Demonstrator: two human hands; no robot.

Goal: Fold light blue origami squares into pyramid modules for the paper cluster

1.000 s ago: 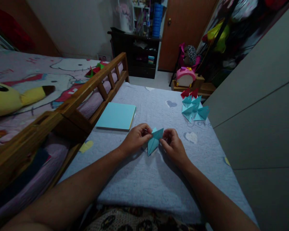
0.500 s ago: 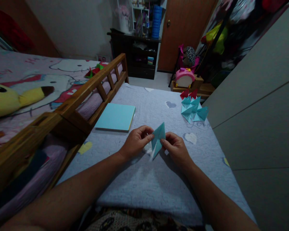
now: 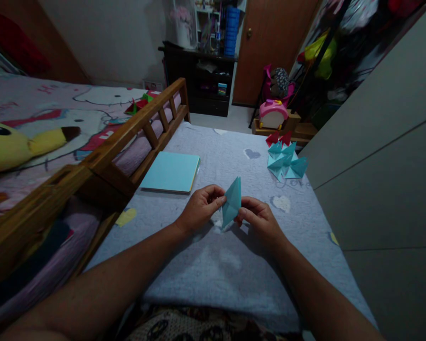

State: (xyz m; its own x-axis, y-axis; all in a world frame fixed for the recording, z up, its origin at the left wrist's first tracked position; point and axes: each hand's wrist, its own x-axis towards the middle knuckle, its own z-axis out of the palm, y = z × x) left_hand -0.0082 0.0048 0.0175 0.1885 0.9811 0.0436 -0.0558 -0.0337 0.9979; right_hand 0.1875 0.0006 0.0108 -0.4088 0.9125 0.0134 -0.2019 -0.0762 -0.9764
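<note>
Between my hands, above the blue-grey cloth, is a folded light-blue origami paper point(image 3: 231, 202), a narrow diamond standing upright with its tip pointing away from me. My left hand point(image 3: 203, 206) pinches its left corner between thumb and fingers. At its lower right edge, my right hand point(image 3: 259, 217) holds it with thumb and forefinger. To the left lies a stack of square paper point(image 3: 171, 172) with a light-blue sheet on top. Several folded light-blue paper pieces point(image 3: 284, 162) sit together at the far right, with red folded pieces point(image 3: 279, 138) just behind them.
A heart-patterned cloth point(image 3: 213, 274) covers the surface before me. A wooden bed rail point(image 3: 92, 163) runs along the left, with a yellow plush toy point(image 3: 7, 147) beyond it. On the right stands a pale cabinet point(image 3: 383, 189). A pink toy case point(image 3: 273, 114) is behind the far edge.
The lower flap that stood apart now lies against the rest of the folded paper, making a closed diamond. The paper has turned slightly, and my right fingers have shifted down its edge.
</note>
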